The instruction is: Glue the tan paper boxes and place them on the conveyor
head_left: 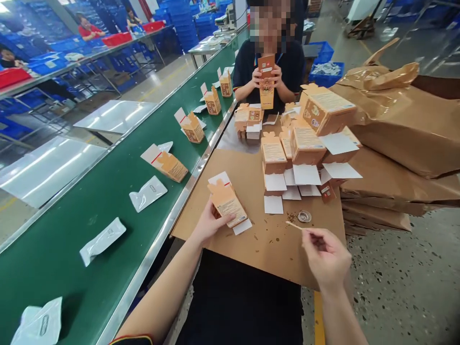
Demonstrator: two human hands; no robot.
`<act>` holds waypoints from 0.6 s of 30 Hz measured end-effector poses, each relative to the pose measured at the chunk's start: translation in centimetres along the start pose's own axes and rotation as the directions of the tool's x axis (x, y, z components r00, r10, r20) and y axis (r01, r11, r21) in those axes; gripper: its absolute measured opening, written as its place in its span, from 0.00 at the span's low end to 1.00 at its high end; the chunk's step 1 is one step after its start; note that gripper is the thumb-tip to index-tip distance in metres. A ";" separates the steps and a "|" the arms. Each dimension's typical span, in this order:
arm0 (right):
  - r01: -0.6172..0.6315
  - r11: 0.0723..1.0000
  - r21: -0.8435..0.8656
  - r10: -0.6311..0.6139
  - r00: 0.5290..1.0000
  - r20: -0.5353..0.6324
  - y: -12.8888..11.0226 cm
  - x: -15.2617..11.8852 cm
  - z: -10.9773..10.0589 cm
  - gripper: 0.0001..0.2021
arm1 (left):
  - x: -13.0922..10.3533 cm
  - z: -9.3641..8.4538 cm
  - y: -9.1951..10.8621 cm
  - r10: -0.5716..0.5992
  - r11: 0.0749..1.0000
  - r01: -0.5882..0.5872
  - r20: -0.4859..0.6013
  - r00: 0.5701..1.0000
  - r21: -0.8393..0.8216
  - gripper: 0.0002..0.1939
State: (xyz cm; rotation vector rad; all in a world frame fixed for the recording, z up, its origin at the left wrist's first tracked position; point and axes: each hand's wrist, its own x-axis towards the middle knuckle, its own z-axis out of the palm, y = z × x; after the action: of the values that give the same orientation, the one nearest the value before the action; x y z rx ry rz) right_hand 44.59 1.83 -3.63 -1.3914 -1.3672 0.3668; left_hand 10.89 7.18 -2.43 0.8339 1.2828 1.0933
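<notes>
My left hand (207, 225) is closed around a small orange-brown carton (227, 203), just above the cardboard-covered table (230, 165). The carton's white flaps stick out at its top and bottom. Between the fingertips of my right hand (327, 258) is a thin pale wooden stick (295, 225), its tip pointing left. A small clear round dish (304, 216) lies just beyond that hand, with dark specks and wet-looking spots on the cardboard beside it. Behind the dish are stacked cartons (307, 143) with white flaps hanging toward me.
On the left runs a green conveyor belt (108, 191) with a metal edge, carrying silver-white pouches (148, 193) and open cartons (168, 164). Across the table a person (302, 62) holds up a carton (267, 84). Large brown paper-wrapped bundles (402, 124) stand to the right.
</notes>
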 end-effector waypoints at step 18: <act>-0.061 0.988 0.140 0.028 0.974 0.225 -2.9 -4.1 8.7 0.12 | -0.2 -0.2 -1.1 0.068 0.985 -0.081 0.088 0.994 0.154 0.43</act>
State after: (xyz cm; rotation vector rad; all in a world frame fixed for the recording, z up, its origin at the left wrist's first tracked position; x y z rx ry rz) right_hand 34.84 1.66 -6.14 -1.2896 -1.4599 0.6563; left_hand 10.90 6.61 -3.44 1.0425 1.2888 1.0154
